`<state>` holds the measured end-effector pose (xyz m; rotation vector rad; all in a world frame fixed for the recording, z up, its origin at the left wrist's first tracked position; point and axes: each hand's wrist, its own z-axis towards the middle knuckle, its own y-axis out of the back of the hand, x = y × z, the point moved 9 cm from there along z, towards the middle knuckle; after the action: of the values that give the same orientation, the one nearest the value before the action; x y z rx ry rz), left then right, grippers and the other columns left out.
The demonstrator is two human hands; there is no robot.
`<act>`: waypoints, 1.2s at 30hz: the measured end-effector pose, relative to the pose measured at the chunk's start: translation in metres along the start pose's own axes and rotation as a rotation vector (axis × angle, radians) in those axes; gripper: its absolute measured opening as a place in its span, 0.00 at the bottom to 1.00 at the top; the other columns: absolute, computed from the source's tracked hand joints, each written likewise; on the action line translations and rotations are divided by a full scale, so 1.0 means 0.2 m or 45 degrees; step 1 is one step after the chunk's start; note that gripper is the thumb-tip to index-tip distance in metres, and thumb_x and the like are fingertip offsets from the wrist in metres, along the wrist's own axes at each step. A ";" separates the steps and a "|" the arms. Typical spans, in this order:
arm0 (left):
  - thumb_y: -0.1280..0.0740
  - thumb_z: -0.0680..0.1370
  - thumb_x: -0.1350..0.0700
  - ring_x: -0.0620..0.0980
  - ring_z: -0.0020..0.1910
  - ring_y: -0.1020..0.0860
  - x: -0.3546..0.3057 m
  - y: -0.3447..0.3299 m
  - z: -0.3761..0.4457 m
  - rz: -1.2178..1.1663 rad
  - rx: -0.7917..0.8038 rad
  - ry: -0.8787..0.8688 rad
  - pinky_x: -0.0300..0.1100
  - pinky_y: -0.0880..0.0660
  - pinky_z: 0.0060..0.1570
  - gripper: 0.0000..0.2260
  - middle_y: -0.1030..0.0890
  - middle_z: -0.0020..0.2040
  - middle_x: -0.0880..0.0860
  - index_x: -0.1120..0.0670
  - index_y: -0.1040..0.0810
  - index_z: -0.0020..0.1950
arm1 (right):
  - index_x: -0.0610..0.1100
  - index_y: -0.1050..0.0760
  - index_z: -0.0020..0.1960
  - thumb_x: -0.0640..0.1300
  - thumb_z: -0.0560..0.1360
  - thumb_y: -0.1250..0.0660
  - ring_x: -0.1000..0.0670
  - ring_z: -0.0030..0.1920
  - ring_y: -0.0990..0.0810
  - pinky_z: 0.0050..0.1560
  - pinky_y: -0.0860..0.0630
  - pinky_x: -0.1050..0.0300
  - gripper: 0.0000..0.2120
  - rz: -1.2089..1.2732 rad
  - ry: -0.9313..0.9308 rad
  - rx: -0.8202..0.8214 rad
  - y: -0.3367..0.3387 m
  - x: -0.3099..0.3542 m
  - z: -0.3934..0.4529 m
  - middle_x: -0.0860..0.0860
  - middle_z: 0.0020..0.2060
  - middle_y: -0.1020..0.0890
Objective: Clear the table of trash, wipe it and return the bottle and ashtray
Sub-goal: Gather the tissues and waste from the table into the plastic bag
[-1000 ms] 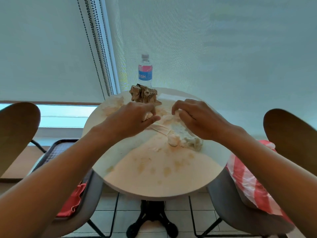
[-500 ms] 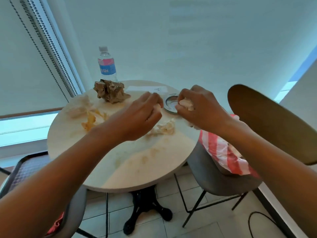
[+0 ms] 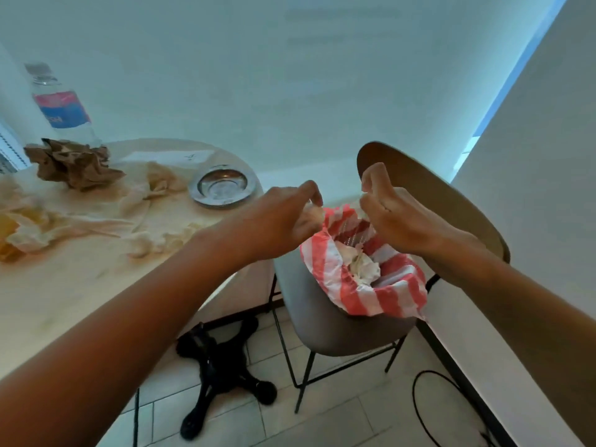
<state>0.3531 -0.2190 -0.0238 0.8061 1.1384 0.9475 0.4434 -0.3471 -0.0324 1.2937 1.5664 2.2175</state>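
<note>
My left hand (image 3: pixel 283 221) is shut on a small crumpled white tissue (image 3: pixel 315 213) at the rim of a red-and-white striped plastic bag (image 3: pixel 371 300) on the chair to the right of the table. My right hand (image 3: pixel 396 221) hovers over the bag's mouth with its fingers loosely apart and no paper visible in it. A white tissue wad (image 3: pixel 362 267) lies inside the bag. On the round table (image 3: pixel 80 285) stand a water bottle (image 3: pixel 61 104) at the far left and a metal ashtray (image 3: pixel 222 185) near the right edge. Crumpled brown paper (image 3: pixel 71 166) and several soiled tissues (image 3: pixel 151 243) remain there.
The bag sits on a grey chair seat (image 3: pixel 322 321) with a brown backrest (image 3: pixel 451 204). A white wall (image 3: pixel 532 237) stands close on the right. The black table base (image 3: pixel 222 359) and a black cable (image 3: pixel 425 411) lie on the tiled floor. A yellow wrapper (image 3: pixel 8 235) is at the table's left edge.
Both hands picked tissues off the table and swung right, over the striped bag. The view turned right with them. The tissue the right hand held is no longer seen in it.
</note>
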 end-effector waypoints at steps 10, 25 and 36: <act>0.33 0.79 0.53 0.54 0.53 0.22 0.02 -0.66 0.41 -0.156 0.048 0.354 0.44 0.28 0.50 0.10 0.19 0.56 0.55 0.52 0.24 0.60 | 0.53 0.29 0.59 0.52 0.79 0.31 0.54 0.50 0.23 0.46 0.26 0.64 0.12 0.041 -0.135 0.156 -0.06 -0.68 0.01 0.55 0.52 0.23; 0.32 0.78 0.55 0.53 0.67 0.27 0.18 -1.13 0.60 -0.181 0.259 0.386 0.41 0.34 0.63 0.19 0.23 0.67 0.55 0.54 0.25 0.69 | 0.48 0.27 0.69 0.46 0.77 0.29 0.53 0.59 0.25 0.54 0.31 0.61 0.22 0.027 -0.247 0.197 -0.41 -1.07 0.09 0.51 0.64 0.22; 0.33 0.80 0.50 0.48 0.68 0.27 0.12 -0.92 0.52 -0.149 0.095 0.276 0.42 0.32 0.66 0.19 0.24 0.69 0.50 0.52 0.25 0.70 | 0.51 0.33 0.75 0.55 0.80 0.34 0.53 0.73 0.31 0.69 0.32 0.57 0.26 -0.106 -0.114 0.240 -0.37 -0.97 0.10 0.54 0.72 0.28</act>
<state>0.4944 -0.2744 -0.1733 0.6999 1.4005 0.9142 0.5523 -0.4051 -0.2004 1.3280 1.7955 1.9747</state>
